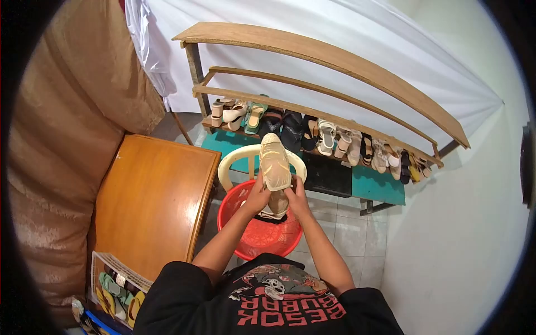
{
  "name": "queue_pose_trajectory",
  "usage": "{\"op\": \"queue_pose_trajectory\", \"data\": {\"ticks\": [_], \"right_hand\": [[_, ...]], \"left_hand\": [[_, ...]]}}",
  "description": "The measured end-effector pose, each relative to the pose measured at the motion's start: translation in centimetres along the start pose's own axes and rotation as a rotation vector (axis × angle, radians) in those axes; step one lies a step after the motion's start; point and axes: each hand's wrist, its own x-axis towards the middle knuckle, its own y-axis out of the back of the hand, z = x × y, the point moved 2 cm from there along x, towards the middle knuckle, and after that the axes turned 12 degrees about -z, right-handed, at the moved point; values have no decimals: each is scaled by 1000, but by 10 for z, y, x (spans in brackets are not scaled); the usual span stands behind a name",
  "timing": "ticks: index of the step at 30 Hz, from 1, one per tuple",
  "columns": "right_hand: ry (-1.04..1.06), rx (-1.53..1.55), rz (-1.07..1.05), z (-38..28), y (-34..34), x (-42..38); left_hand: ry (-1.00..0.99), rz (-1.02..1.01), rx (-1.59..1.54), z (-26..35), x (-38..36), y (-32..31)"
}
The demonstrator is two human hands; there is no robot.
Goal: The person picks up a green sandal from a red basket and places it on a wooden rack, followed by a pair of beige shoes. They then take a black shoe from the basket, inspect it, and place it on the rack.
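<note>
A cream shoe (275, 162) with a sheer mesh upper is held up in front of me, toe pointing away. On its left side, my left hand (258, 196) is closed round the heel end. My right hand (297, 195) grips the same end from the right. Directly below the hands, a red plastic basket (262, 234) holds more light footwear and something black, partly hidden by the held shoe and my hands. The basket rests at a cream plastic chair (225, 170), whose curved back shows behind the shoe.
A wooden rack (324, 53) with a row of sandals and shoes stands ahead on a green bench (379, 190). At left is an orange-brown wooden table (156, 195). A white wire basket (120, 265) of sandals sits at the lower left. A pale wall rises at right.
</note>
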Motion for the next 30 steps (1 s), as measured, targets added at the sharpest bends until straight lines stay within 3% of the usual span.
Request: {"op": "queue_pose_trajectory", "data": {"ticks": [4,6,7,9,10,12,13,14,18,21,25,27,30], "right_hand": [[119,-224,114,-3,-15,1],[174,-279,170,-3,-29,-13],[175,-276,194,3,-33,-19],[160,-292,295,12,-36,-28],[137,-338,299,13,-39,-35],[37,-287,299,2,-46,-50],[-67,-234,273,-1,-51,-56],[-59,-197,193,12,-45,-56],[13,-252,247,19,-56,-72],[37,-126,308,19,-63,-79],[108,64,356,38,-44,-92],[104,20,409,26,-37,-109],[73,9,478,16,-24,-137]], "left_hand": [[-4,34,59,9,-5,-4],[-121,60,415,1,-10,-3],[-122,36,414,-8,-11,-2],[63,11,66,-25,-12,0],[59,-13,68,-23,-18,-3],[284,13,-417,-26,-34,-9],[288,-16,-411,-29,-44,-6],[321,-47,-348,-33,-54,1],[349,-175,-94,7,-66,-4],[362,-345,-111,-11,-69,-1],[403,-420,-121,-17,-60,-23],[441,-412,-375,-47,-55,-36],[446,-534,-293,-43,-58,-64]]}}
